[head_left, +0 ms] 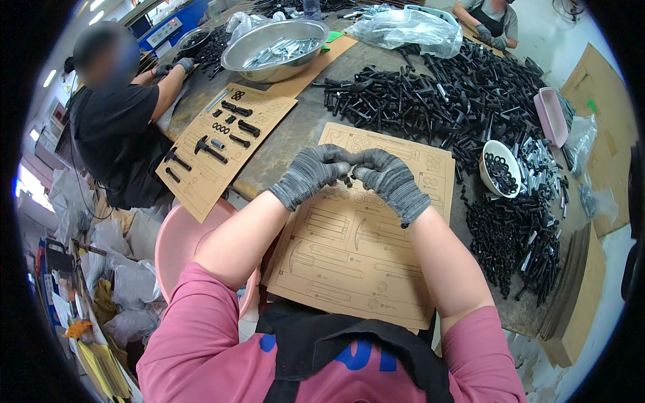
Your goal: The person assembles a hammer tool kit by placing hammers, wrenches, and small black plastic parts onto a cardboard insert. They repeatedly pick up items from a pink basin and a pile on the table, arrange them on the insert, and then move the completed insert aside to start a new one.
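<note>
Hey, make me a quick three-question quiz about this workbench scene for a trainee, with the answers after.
1. What colour are the gloves on the left hand and right hand?
2. True or false: the white bowl holds black rings.
3. The metal parts in the large steel bowl are mainly: A) pink, B) silver, C) green.

Key: 1. Grey. 2. True. 3. B.

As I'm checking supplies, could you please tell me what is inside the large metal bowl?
The metal bowl holds loose silvery pieces; anything beneath the top layer is covered.
</note>
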{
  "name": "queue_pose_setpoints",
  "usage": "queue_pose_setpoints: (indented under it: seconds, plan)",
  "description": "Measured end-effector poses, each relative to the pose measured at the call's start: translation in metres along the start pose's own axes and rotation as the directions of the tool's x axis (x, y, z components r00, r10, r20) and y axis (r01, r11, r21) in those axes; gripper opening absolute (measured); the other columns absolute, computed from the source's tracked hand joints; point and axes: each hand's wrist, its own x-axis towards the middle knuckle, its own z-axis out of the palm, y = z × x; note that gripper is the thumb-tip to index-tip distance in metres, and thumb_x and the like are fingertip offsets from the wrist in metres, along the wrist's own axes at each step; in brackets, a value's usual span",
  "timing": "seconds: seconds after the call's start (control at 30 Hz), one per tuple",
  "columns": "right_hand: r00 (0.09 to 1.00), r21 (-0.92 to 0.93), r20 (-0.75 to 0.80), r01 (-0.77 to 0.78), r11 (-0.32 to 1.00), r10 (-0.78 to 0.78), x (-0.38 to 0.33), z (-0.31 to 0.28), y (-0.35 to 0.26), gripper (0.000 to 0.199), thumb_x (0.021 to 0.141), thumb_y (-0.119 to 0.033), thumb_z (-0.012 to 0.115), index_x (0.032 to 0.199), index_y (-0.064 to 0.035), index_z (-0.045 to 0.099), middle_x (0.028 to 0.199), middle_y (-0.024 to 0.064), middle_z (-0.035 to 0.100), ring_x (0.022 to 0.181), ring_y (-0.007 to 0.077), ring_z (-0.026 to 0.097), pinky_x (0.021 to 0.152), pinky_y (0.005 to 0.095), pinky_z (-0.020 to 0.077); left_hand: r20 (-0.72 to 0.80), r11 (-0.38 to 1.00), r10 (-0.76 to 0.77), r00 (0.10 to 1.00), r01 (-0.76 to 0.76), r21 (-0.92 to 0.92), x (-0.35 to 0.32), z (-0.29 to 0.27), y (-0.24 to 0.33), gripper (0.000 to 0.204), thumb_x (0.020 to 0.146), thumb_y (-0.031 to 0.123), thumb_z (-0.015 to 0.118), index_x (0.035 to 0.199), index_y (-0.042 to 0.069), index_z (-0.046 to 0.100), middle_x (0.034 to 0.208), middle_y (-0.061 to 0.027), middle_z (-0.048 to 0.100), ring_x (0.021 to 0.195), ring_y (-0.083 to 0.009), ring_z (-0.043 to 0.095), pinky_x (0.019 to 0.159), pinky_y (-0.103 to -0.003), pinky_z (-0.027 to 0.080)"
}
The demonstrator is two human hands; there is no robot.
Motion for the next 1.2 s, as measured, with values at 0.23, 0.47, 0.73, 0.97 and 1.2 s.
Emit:
queue_pose_setpoints:
  seconds: [0.23, 0.47, 0.73, 0.97, 1.2]
  plan:
    - [0.922, -0.927, 0.251, 0.316, 0.202, -0.294, 0.023, 0.017, 0.020, 0.015, 0.079, -0.013, 0.050, 0.091, -0.0120, 0.059, 0.085, 0.0062, 0.061, 0.080, 0.0235, 0.061, 0.068, 0.0328, 0.0492, -0.087, 0.755, 0.206, 0.975, -0.102, 0.648, 0.008, 0.006, -0.036, 0.027, 0.073, 0.016, 0.064, 0.097, 0.005, 0.058, 0.081, -0.0112, 0.063, 0.074, -0.0236, 0.060, 0.069, -0.032, 0.047]
    - [0.953, -0.905, 0.262, 0.298, 0.305, -0.152, 0.017, 0.007, 0.015, 0.016, 0.078, -0.013, 0.051, 0.091, -0.0108, 0.059, 0.095, 0.0105, 0.058, 0.090, 0.0260, 0.058, 0.074, 0.0348, 0.0486, -0.046, 0.713, 0.056, 0.997, -0.008, 0.702, 0.012, 0.017, -0.027, 0.034, 0.071, 0.020, 0.065, 0.101, 0.007, 0.057, 0.086, -0.0131, 0.063, 0.081, -0.0253, 0.061, 0.072, -0.034, 0.047]
    - [0.993, -0.942, 0.083, 0.050, 0.332, 0.086, 0.039, 0.010, 0.022, 0.020, 0.080, -0.015, 0.050, 0.096, -0.0101, 0.061, 0.103, 0.0145, 0.055, 0.096, 0.0290, 0.056, 0.079, 0.0372, 0.0474, 0.045, 0.700, 0.006, 0.999, -0.037, 0.714, 0.022, 0.016, -0.022, 0.024, 0.072, 0.019, 0.062, 0.094, 0.007, 0.061, 0.086, -0.0120, 0.063, 0.082, -0.0256, 0.060, 0.073, -0.034, 0.046]
    - [0.993, -0.922, 0.089, 0.051, 0.384, 0.081, 0.040, 0.007, 0.021, 0.021, 0.081, -0.016, 0.049, 0.097, -0.0104, 0.062, 0.103, 0.0143, 0.055, 0.096, 0.0293, 0.056, 0.079, 0.0372, 0.0474, 0.019, 0.714, 0.096, 0.995, -0.082, 0.696, 0.022, 0.015, -0.030, 0.027, 0.073, 0.017, 0.062, 0.098, 0.006, 0.059, 0.086, -0.0118, 0.064, 0.081, -0.0247, 0.061, 0.074, -0.032, 0.047]
    - [0.996, -0.923, 0.070, 0.042, 0.383, 0.058, 0.033, 0.008, 0.016, 0.022, 0.083, -0.018, 0.046, 0.098, -0.0108, 0.061, 0.103, 0.0143, 0.056, 0.096, 0.0289, 0.056, 0.080, 0.0367, 0.0469, 0.031, 0.705, 0.036, 0.999, -0.047, 0.708, 0.023, 0.017, -0.025, 0.029, 0.073, 0.014, 0.062, 0.101, 0.005, 0.058, 0.089, -0.0119, 0.064, 0.083, -0.0228, 0.061, 0.075, -0.031, 0.047]
